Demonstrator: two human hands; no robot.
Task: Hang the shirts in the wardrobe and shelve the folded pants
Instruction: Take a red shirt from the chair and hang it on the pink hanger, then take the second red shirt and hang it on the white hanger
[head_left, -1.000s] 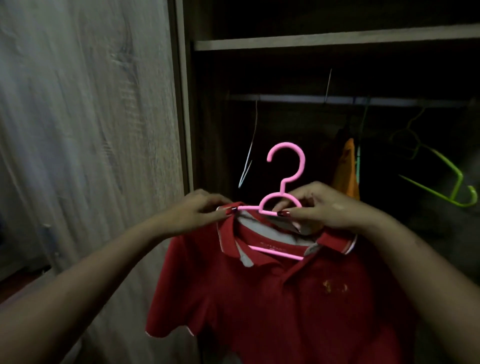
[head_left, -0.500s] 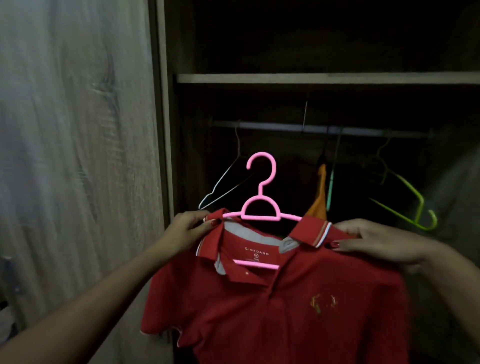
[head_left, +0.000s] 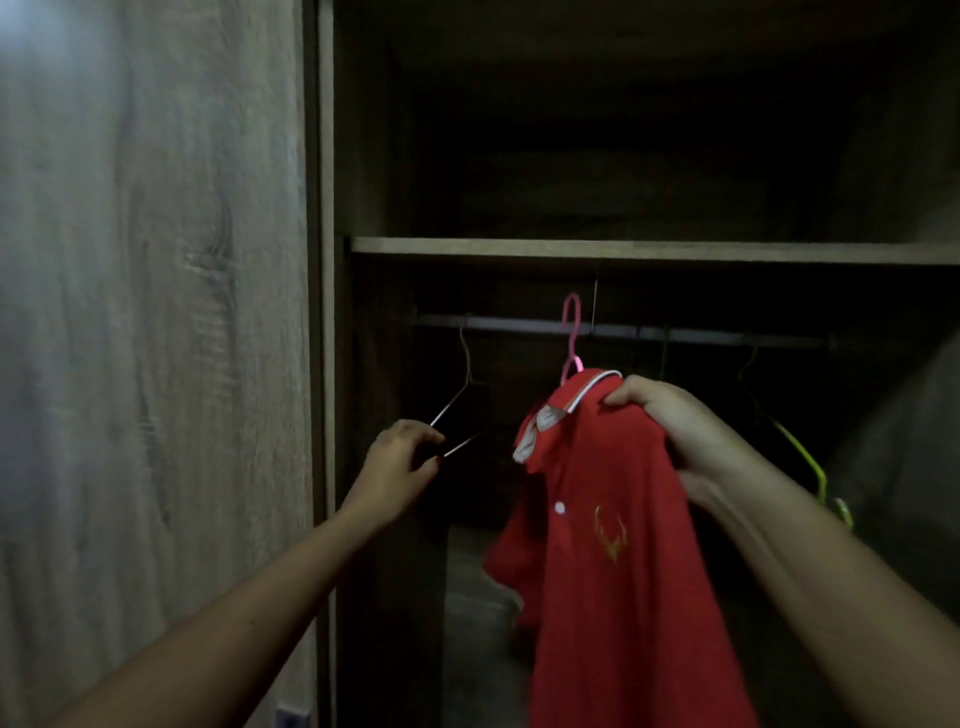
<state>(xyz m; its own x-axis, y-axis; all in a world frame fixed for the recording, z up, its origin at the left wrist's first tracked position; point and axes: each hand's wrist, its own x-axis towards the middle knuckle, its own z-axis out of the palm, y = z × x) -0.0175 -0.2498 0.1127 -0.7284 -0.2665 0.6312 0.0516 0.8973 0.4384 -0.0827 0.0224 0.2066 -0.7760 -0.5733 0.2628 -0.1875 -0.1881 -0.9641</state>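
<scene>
A red polo shirt (head_left: 613, 545) with a gold antler logo hangs on a pink hanger (head_left: 571, 338), turned edge-on. The hanger's hook is up at the wardrobe rail (head_left: 701, 333), over it or just in front; I cannot tell which. My right hand (head_left: 670, 421) grips the shirt at its collar and shoulder. My left hand (head_left: 400, 467) has let go of the shirt and pinches the lower end of a bare wire hanger (head_left: 462, 395) hanging at the rail's left end.
A wooden shelf (head_left: 649, 250) runs just above the rail. A green hanger (head_left: 810, 462) hangs at the right, near a dim grey mass. The closed wardrobe door (head_left: 150, 338) fills the left side. The wardrobe's interior is dark.
The shirt on its pink hanger went up and into the wardrobe, turning edge-on at the rail. My left hand left the collar and took the wire hanger. My right hand moved to the collar top.
</scene>
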